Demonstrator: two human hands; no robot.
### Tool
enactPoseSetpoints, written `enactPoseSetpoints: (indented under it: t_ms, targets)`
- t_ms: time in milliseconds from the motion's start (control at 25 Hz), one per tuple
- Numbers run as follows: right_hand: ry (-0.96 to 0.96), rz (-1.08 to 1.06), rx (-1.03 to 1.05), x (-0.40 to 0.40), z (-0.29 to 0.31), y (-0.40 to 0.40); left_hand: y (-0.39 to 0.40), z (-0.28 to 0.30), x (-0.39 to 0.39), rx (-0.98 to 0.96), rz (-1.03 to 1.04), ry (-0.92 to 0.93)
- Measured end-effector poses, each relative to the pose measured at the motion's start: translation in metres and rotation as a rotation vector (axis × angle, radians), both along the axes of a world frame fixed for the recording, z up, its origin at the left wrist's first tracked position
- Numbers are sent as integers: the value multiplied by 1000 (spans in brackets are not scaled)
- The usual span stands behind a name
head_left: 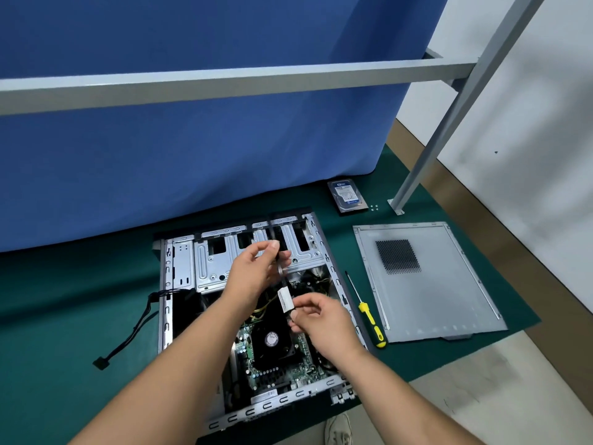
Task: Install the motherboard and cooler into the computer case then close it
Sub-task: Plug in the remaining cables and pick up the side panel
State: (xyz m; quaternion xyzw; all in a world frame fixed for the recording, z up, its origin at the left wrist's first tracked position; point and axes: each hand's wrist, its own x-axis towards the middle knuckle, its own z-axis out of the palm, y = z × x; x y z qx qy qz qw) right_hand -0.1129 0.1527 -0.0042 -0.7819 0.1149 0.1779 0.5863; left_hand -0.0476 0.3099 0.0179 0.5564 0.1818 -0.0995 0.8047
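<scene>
Now, case: the open grey steel computer case (179,284) lies on its side at the middle of the dark green bench mat (64,300), its open face up toward you.
Motherboard: the green circuit board (305,367) sits inside the case, in the half nearest you.
Cooler: the black square fan cooler with a round white label (271,342) rests on the board, at 6 o'clock from your hands.
Cable: a thin black cable with a white paper tag (285,300) runs between your two hands above the case.
Left hand: your left hand (253,271) pinches the upper stretch of the cable, fingers curled round it, over the drive bays.
Right hand: your right hand (321,319) pinches the cable just below the tag, at 5 o'clock from the left hand.
Side panel: the flat grey metal side panel with a perforated vent (426,281) lies on the mat at 3 o'clock from the case, apart from it.
Screwdriver: the yellow-and-black handled screwdriver (369,316) lies between case and panel.
Hard drive: the blue-labelled hard drive (346,195) sits at 1 o'clock, near the blue cloth (192,139).
Loose lead: a black power lead (128,335) trails out of the case at 9 o'clock.
</scene>
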Motion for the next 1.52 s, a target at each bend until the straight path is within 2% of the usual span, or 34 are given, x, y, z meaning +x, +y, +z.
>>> enactPoseSetpoints:
  t_ms: [120,240,400,600,760,920,1040,1160,1240,1400,1520]
  targets:
    - [-13,-72,42,8,1,-3,3,-13,-23,20,-205,39]
    - [-20,-100,42,19,0,-3,1,-30,-41,-31,-265,27]
    - [-26,-122,50,28,-3,-2,-5,-38,-43,-31,-239,-1]
    - [-17,-124,63,26,-4,-5,-13,-39,-39,90,-145,68]
    - [-51,16,-154,24,3,-18,-22,-39,-37,190,-144,100]
    - [-386,136,-551,58,21,-38,-24,-41,-35,275,-204,104]
    - [-529,416,-763,112,21,-44,-25,-49,-30,287,-188,85]
    - [-491,685,-904,155,4,-32,-25,-64,-25,295,-200,79]
    - [-500,722,-931,166,-10,-26,-24,-71,-21,456,-252,62]
    - [-593,644,-928,166,-30,-24,-21,-82,-14,995,-386,-60]
    - [-597,631,-902,168,-29,-25,-29,-84,-5,1215,-456,-138]
